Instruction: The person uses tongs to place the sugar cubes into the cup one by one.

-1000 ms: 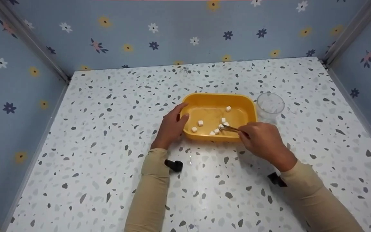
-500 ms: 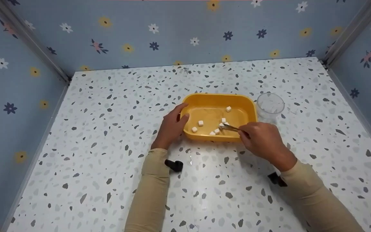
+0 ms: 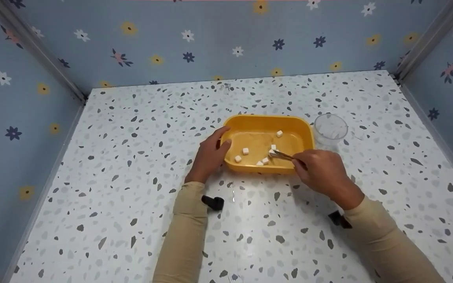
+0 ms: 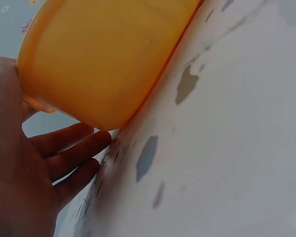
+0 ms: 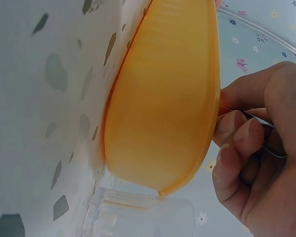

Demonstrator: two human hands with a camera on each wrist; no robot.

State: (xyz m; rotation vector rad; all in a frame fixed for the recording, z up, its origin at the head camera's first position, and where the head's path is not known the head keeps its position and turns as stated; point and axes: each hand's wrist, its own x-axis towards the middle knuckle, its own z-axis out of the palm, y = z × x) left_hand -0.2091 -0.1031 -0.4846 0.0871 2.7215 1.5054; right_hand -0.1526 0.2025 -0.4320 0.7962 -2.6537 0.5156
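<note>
White speckled tabletop (image 3: 132, 220), yellow tray (image 3: 258, 124) sitting on it. Left hand (image 3: 209, 156) grips tray's left end, thumb over rim. Right hand (image 3: 324, 171) at near-right corner. Clear cup (image 3: 331, 138) just beside tray's right end. Metal tweezers (image 3: 283, 156) clamped in right fingers, tips among white cubes (image 3: 245, 151) scattered in tray; can't tell if one's pinched.

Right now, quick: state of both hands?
Left hand: closed, gripping the yellow tray at its rim.
Right hand: closed, holding tweezers.

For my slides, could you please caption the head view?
Left fingers grip a tray; right fingers hold tweezers at cubes inside; cup alongside.
</note>
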